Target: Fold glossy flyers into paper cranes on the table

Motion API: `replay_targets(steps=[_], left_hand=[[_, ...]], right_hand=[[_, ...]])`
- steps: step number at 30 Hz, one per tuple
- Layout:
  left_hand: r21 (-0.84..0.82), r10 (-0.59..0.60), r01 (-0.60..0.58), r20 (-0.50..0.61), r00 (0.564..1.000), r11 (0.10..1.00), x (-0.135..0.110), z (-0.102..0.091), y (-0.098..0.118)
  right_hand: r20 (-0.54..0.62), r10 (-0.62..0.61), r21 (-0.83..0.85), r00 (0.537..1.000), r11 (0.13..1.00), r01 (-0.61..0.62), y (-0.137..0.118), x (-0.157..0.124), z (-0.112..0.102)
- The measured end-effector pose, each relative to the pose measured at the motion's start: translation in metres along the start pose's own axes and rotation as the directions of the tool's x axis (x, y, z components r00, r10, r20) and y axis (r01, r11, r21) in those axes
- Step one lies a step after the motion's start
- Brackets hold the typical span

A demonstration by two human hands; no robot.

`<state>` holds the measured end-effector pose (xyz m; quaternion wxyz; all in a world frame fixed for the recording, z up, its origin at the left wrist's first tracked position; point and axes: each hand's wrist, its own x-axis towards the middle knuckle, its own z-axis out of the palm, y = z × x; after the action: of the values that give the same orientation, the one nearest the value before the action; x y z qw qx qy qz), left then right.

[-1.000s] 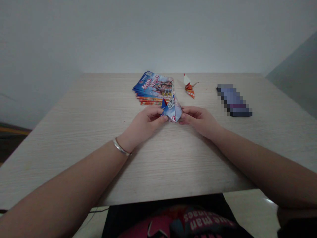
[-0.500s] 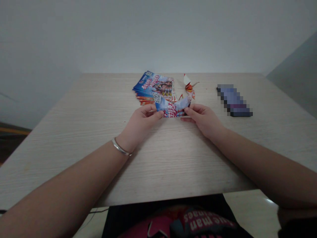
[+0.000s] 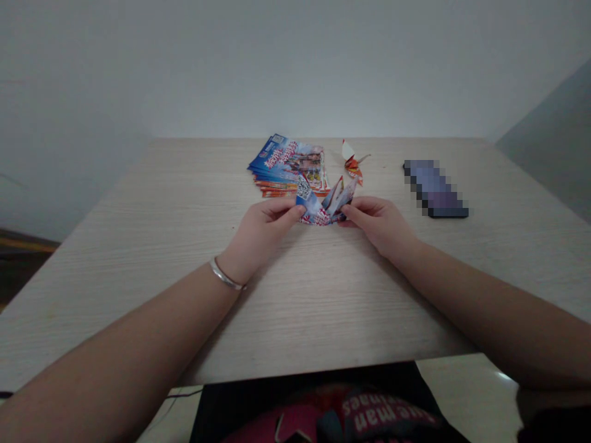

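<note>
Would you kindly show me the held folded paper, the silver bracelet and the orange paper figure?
Held folded paper [image 3: 321,216], head view: printed lower middle.
Silver bracelet [image 3: 222,276], head view: band's middle.
Orange paper figure [image 3: 352,165], head view: central folds.

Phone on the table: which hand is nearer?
Right. The right hand grips the folded paper, a little left of the phone; the left hand is at the paper's far side.

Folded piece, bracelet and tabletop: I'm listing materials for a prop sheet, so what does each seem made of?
Folded piece: probably thin paper, printed and smooth-looking; it shows creases, pointed flaps and lettering.
Bracelet: likely silver-coloured metal, polished, judging by its bright highlights.
Tabletop: pale wood or wood-look laminate, mostly matt, with fine streaky grain.
</note>
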<state>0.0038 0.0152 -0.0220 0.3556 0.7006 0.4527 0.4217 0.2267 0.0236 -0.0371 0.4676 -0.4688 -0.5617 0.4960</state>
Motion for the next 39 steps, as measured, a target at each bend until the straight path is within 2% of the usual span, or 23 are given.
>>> replay_targets(steps=[3, 6, 9, 15, 20, 29, 32, 36, 39], left_hand=[[-0.035, 0.071, -0.072, -0.018, 0.997, 0.997, 0.0, 0.001, 0.005], [-0.09, 0.062, -0.065, -0.037, 0.997, 0.994, 0.0, 0.004, 0.002], [-0.138, 0.063, -0.07, -0.057, 0.996, 0.988, 0.001, 0.007, -0.004], [-0.218, 0.106, -0.11, -0.029, 0.994, 0.97, -0.001, 0.01, -0.006], [-0.303, 0.12, -0.102, 0.041, 0.992, 0.948, 0.0, 0.011, -0.006], [-0.366, 0.118, -0.156, -0.126, 0.985, 0.917, 0.007, 0.013, -0.021], [-0.433, 0.063, -0.127, -0.159, 0.985, 0.892, 0.008, 0.014, -0.021], [-0.535, -0.03, 0.015, -0.019, 0.999, 0.845, 0.006, 0.014, -0.013], [-0.592, -0.066, 0.06, 0.012, 0.998, 0.804, 0.005, 0.014, -0.01]], right_hand=[[-0.022, -0.064, 0.001, 0.998, 0.998, 0.064, 0.0, 0.001, -0.001], [-0.043, -0.101, 0.021, 0.994, 0.995, 0.102, -0.001, 0.001, -0.001], [0.001, -0.088, 0.032, 0.996, 0.996, 0.088, -0.002, 0.0, 0.0], [0.054, -0.103, 0.104, 0.993, 0.99, 0.097, -0.003, -0.001, 0.006], [0.072, -0.127, 0.12, 0.989, 0.986, 0.118, -0.002, -0.002, 0.007], [-0.011, -0.092, 0.063, 0.996, 0.994, 0.093, 0.002, -0.001, 0.007], [-0.004, -0.094, 0.09, 0.996, 0.991, 0.094, 0.001, 0.0, 0.008], [-0.002, -0.102, 0.154, 0.995, 0.983, 0.101, 0.0, -0.001, 0.009], [0.027, -0.072, 0.232, 0.997, 0.971, 0.064, 0.0, 0.0, 0.008]])
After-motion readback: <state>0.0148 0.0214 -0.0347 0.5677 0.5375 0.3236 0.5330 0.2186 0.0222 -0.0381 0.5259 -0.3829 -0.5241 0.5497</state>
